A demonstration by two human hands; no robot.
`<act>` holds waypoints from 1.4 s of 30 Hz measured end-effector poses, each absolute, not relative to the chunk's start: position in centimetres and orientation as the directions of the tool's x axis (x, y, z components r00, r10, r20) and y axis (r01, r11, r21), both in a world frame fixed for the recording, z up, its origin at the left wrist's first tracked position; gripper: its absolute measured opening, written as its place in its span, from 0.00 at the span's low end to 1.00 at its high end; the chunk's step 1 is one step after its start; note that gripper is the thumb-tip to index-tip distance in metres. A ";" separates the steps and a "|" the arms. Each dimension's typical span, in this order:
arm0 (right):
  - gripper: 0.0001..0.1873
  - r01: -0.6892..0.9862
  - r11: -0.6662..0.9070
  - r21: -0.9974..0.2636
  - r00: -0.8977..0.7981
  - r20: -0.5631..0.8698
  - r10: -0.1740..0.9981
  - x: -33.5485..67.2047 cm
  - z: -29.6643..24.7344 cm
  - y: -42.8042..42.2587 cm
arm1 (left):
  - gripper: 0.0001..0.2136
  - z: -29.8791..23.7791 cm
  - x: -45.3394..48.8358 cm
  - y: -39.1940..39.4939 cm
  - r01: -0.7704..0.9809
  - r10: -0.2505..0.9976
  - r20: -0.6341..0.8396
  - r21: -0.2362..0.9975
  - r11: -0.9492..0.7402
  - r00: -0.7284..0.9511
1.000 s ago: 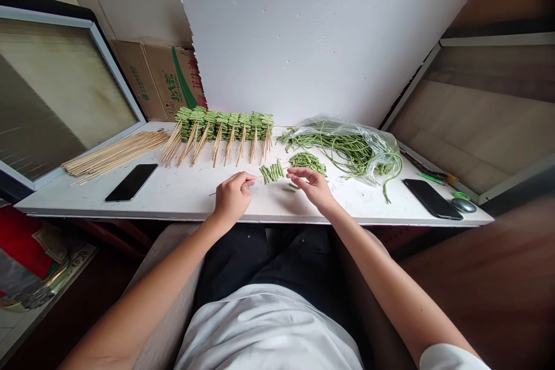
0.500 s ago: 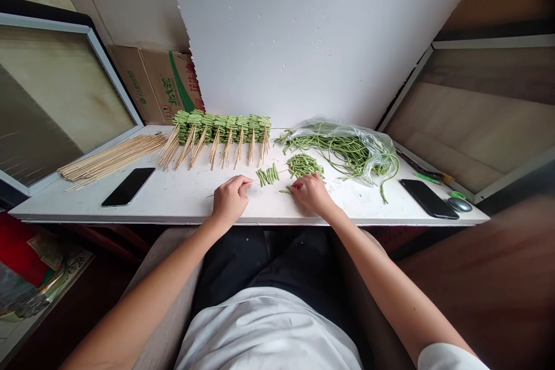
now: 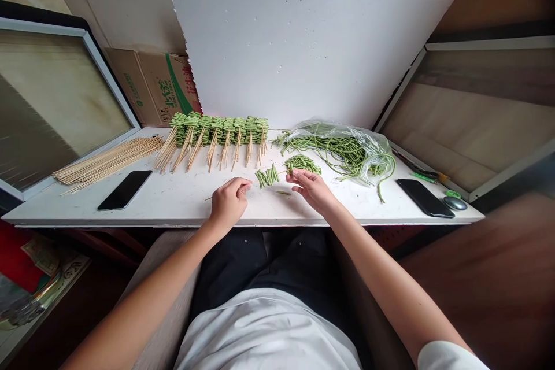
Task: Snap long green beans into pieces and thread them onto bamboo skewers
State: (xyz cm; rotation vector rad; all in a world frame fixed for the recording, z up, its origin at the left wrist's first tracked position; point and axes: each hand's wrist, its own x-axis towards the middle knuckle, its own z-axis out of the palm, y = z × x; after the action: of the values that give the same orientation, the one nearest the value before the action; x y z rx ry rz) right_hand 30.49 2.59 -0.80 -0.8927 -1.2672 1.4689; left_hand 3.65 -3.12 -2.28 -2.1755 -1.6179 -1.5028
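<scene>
Here, mid-frame, the left hand (image 3: 229, 199) grips the skewer (image 3: 282, 171) of bean pieces (image 3: 269, 177); the right hand (image 3: 291, 181) (apparently pinching another piece (image 3: 289, 168)) does best to centre it on the tip, avoiding splits.

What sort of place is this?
Probably a small food-prep spot, home or stall: loose sticks, stacked bean skewers and long beans spilling from a plastic bag on a white table.
</scene>
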 end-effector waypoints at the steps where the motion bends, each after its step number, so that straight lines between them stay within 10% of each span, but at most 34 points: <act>1: 0.20 -0.235 -0.012 -0.972 -0.283 0.057 0.957 30.4 -0.7 2.4 | 0.09 -2.3 3.7 -3.1 0.751 0.711 0.703 0.477 -0.457 -0.013; 42: 0.19 -0.193 0.197 -0.961 -0.065 0.213 0.975 28.4 -1.0 0.8 | 0.17 -2.9 3.6 -3.2 0.776 0.645 0.763 0.377 -0.506 0.049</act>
State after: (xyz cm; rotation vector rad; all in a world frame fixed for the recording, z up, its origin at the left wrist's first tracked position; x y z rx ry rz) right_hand 28.36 0.80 -1.05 -0.8792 -1.2229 1.1978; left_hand 3.61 -3.19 -2.85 -2.1725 -1.4834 -1.4538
